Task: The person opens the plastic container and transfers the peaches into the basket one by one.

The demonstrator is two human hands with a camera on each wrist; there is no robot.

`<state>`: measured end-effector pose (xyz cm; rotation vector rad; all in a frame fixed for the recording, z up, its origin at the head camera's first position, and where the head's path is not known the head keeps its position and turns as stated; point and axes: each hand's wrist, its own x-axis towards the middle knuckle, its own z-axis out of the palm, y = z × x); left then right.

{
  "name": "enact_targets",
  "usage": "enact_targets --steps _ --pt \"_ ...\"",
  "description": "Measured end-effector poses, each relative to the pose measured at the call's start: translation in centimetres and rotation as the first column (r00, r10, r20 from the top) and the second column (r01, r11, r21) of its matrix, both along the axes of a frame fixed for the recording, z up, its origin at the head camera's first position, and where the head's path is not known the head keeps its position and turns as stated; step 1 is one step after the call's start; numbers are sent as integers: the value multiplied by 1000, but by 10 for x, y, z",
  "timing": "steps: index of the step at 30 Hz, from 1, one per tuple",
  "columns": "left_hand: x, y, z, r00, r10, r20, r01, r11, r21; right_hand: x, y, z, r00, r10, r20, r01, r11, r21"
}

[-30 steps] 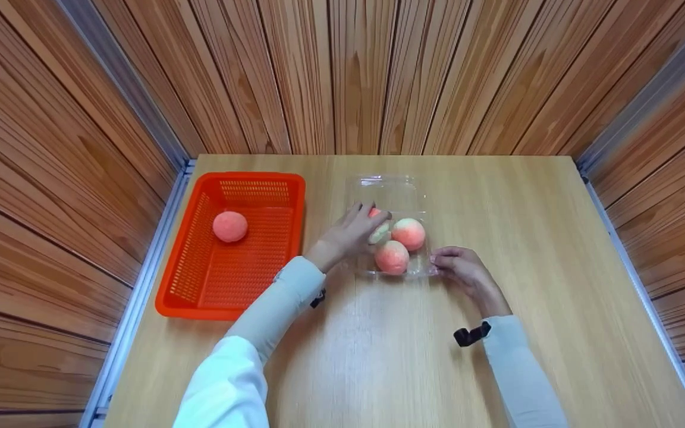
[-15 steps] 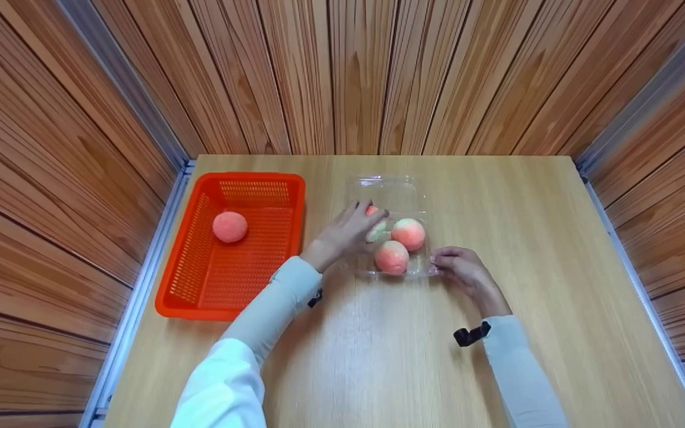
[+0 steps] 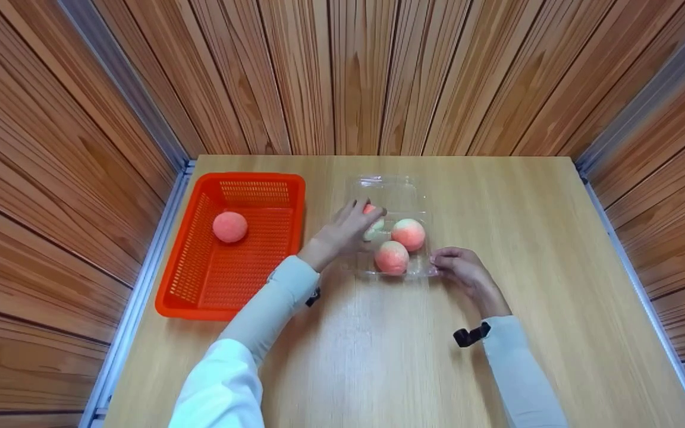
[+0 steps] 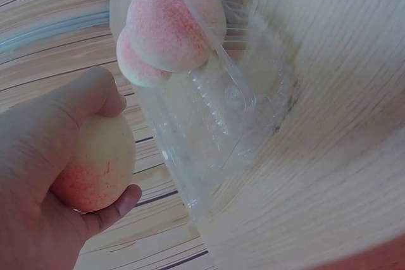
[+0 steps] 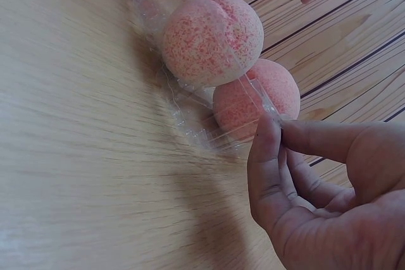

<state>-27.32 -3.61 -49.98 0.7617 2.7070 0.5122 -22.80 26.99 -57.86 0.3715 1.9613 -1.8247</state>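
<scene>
In the head view my left hand [image 3: 342,232] grips a pale peach with a red blush [image 3: 373,229], above the left part of an open clear plastic clamshell box [image 3: 385,193]. The left wrist view shows thumb and fingers curled round this peach [image 4: 101,162], which is apart from the box. Two pink-and-cream peaches, one at the back [image 3: 408,234] and one at the front [image 3: 392,257], sit in the box's near half. At the box's front right corner, my right hand [image 3: 467,273] pinches the thin plastic rim [image 5: 269,104] between thumb and fingertips.
An orange-red plastic basket [image 3: 298,238] with slotted walls stands on the left of the wooden table [image 3: 556,249]. One pink peach [image 3: 230,227] lies inside it. Wood-patterned panels [image 3: 354,77] enclose the back and sides.
My left hand has drawn slightly left, with its peach moving away from the other two. The right hand keeps its pinch on the box corner, and the box has not moved.
</scene>
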Motion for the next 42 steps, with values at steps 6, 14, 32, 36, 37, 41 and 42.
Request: enact_targets --steps 6,14,32,36,37,41,42 --pt "2 -3 2 996 38 83 -42 998 44 0 -1 0 1000 6 11 -6 1000 15" --pt "0 -3 2 1000 5 -20 -5 1000 2 1 -1 2 1000 7 13 -8 1000 8" --pt "-3 -11 8 999 25 -35 -24 999 42 1 0 0 1000 6 -6 -6 1000 -8" --pt "-5 -13 10 999 43 -28 -41 998 49 1 0 0 1000 2 5 -2 1000 -1" --pt "-5 -14 11 999 42 -32 -41 998 44 1 0 0 1000 -3 7 3 1000 2" --pt "-8 -17 13 998 50 -47 -48 998 37 1 0 1 1000 0 7 0 1000 7" --pt "-9 -18 14 997 49 -62 -47 998 34 1 -1 0 1000 -4 7 4 1000 9"
